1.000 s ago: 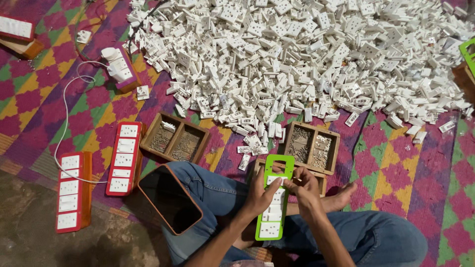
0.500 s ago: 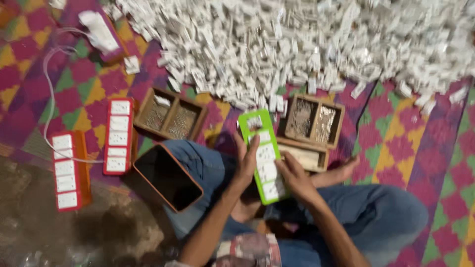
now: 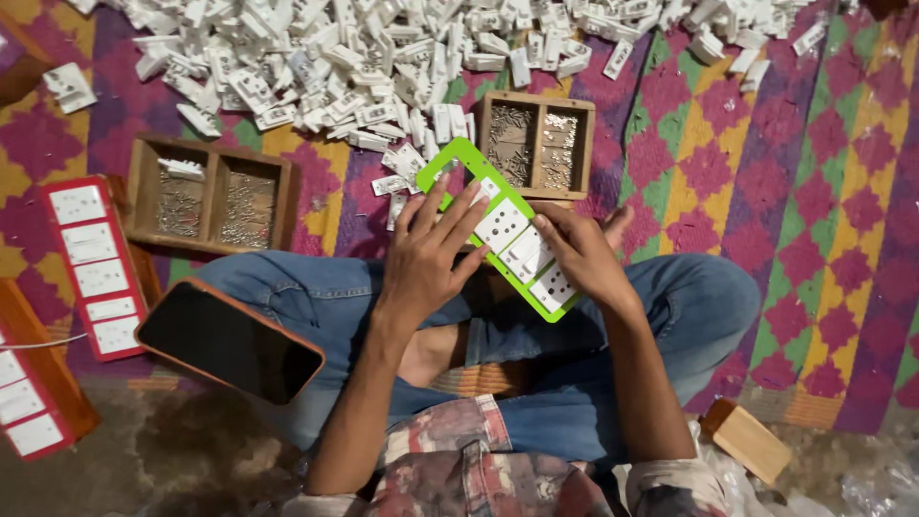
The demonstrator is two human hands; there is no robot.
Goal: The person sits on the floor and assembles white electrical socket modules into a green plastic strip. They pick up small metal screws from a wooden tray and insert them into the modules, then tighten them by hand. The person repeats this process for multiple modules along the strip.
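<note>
head view | left hand lying fingers spread on the green socket board, pressing it | right hand gripping the board's lower edge | board resting tilted over the lap, just before the wooden tray

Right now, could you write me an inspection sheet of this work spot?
Surface: woven mat in pink, green, yellow diamonds, over bare floor.
Job's things: green socket frame with white socket modules, tilted over the lap.
Clutter: heap of white socket modules; two wooden screw trays; red socket boards; phone on the knee; wooden block.
Hands: left hand spread on the frame; right hand gripping its lower end.
Cables: thin white wire at left edge.
Surroundings: clear plastic, bottom right.
</note>
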